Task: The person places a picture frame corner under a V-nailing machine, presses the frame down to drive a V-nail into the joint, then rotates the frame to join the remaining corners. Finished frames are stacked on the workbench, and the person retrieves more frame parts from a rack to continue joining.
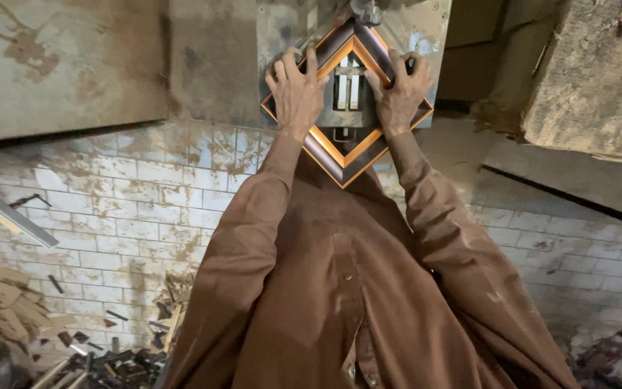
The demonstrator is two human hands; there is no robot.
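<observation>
While we look down past our brown shirt (340, 302), one small square picture frame (347, 104) sits cornerwise like a diamond on the grey metal plate (282, 36) of a machine, and both our hands are on it. Our left hand (296, 90) lies flat on the frame's left corner, fingers spread and curled over the upper-left moulding, pressing rather than clasping. Our right hand (399, 94) does the same on the right corner, fingers hooked over the upper-right moulding. We count four moulding sides, dark brown with an orange-gold inner edge. Inside the frame's opening stand two pale upright metal bars (348, 86), side by side. Well below and left of the frame, one heap of wood offcuts (8, 310) lies on the tiled floor (124, 216), and one long grey strip (8, 212) slants above that heap.
</observation>
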